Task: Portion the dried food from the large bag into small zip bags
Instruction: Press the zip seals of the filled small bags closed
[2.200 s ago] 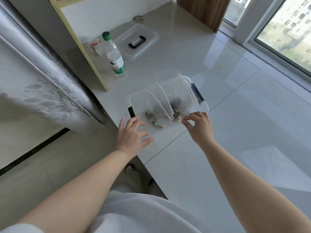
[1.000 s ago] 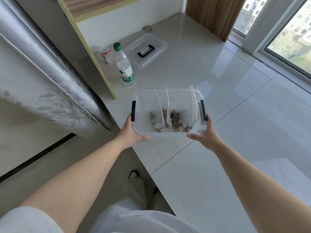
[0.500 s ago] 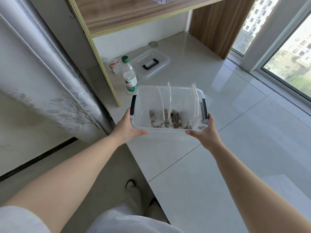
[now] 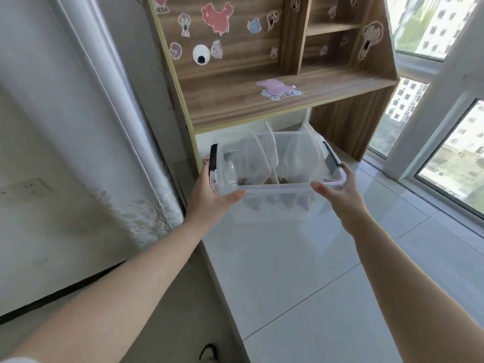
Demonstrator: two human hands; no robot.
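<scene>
Both hands' fingers (image 4: 237,197) curled round clear bin (image 4: 272,188) of zip bags (image 4: 264,155).

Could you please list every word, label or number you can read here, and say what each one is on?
"INA": the readable end of a word cut off by the frame edge, on a sticker at the top left of the wooden shelf unit.
Other stickers: pictures only, no text.
Bottle seen through the clear plastic box: label unreadable.

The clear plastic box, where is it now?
In the head view, the clear plastic box is centre frame, gripped between both hands, just below the wooden shelf.
</scene>
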